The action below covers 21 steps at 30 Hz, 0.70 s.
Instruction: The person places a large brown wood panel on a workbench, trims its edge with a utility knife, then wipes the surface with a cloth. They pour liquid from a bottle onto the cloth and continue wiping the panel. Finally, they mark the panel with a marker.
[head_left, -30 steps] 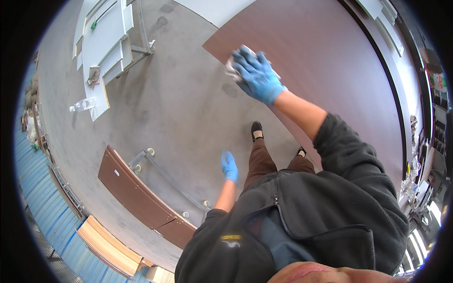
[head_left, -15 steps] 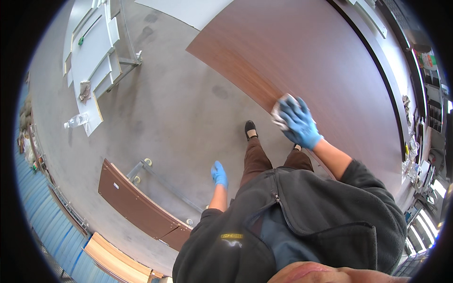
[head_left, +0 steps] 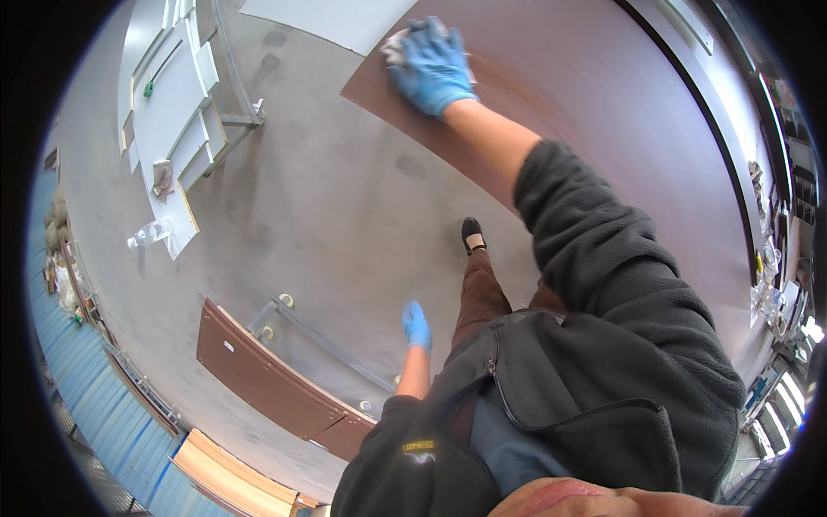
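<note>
A large brown wood-grain panel (head_left: 603,112) stretches from the top middle down the right side. On its far left corner my right hand (head_left: 431,71), in a blue glove, lies with its fingers over a crumpled whitish cloth (head_left: 395,48), pressing it to the surface. Much of the cloth is hidden under the palm. My left hand (head_left: 417,326), also gloved in blue, hangs low beside my leg, away from the panel. Its fingers are stretched out and nothing shows in it.
At left, a metal-framed stand holds white boards (head_left: 168,82), a folded cloth (head_left: 163,177) and a clear plastic bottle (head_left: 152,233). Brown boards (head_left: 267,366) rest on a wheeled trolley at lower left. A white panel (head_left: 336,21) adjoins the brown panel's far end.
My right hand has swept the cloth along the panel, away from me and leftward, from the near edge to the far corner. The left hand stays hanging low.
</note>
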Motion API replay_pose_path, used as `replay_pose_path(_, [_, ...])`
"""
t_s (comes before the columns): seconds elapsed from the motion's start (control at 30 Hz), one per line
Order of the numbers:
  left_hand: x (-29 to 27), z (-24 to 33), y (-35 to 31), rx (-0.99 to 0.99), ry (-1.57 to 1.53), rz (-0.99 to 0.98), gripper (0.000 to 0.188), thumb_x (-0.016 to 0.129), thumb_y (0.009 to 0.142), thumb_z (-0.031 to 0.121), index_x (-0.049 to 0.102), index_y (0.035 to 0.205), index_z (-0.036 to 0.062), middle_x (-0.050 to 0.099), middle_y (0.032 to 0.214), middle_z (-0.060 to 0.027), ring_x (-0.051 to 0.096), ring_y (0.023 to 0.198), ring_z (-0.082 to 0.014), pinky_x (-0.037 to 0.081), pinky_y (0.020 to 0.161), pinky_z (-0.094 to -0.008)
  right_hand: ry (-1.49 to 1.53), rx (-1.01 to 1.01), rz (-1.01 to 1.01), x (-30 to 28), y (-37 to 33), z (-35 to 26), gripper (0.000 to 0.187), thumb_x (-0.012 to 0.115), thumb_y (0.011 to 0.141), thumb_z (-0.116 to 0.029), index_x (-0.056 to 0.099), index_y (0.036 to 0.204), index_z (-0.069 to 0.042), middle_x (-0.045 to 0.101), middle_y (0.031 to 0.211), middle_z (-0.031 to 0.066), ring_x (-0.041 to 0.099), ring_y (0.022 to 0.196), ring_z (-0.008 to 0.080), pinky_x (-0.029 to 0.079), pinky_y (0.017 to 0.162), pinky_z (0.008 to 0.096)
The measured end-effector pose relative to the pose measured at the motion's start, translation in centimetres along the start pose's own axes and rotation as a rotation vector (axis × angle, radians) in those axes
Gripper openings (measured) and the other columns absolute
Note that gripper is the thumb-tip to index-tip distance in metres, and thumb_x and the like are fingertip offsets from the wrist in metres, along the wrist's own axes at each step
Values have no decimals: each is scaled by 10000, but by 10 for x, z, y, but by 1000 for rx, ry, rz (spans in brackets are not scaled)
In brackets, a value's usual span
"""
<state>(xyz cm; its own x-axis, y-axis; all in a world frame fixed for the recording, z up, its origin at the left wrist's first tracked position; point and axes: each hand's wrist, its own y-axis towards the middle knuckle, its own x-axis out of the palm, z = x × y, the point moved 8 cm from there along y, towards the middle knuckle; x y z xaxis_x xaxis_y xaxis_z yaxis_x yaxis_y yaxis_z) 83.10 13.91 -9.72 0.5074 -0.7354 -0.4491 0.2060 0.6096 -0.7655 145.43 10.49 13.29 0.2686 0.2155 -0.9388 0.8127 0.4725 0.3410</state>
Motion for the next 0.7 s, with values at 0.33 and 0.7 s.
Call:
replay_pose_path(0.33, [-21, -51, 2, -284, 5, -21, 771, 589, 1113, 569, 547, 1554, -62, 587, 1614, -202, 547, 1476, -340, 416, 1253, -459, 302, -525, 220, -72, -133, -63, 327, 709, 975, -336, 708, 1243, -149, 645, 1401, 76, 483, 1459, 310, 419, 1175, 536])
replay_pose_path(0.7, [141, 49, -63, 244, 195, -280, 788, 603, 1118, 518, 463, 1627, -67, 539, 1660, -217, 520, 1511, -340, 395, 1274, -452, 422, -212, -106, -203, -435, 168, 535, 768, 930, -382, 689, 1379, -101, 570, 1604, 83, 377, 1604, 314, 337, 1288, 562])
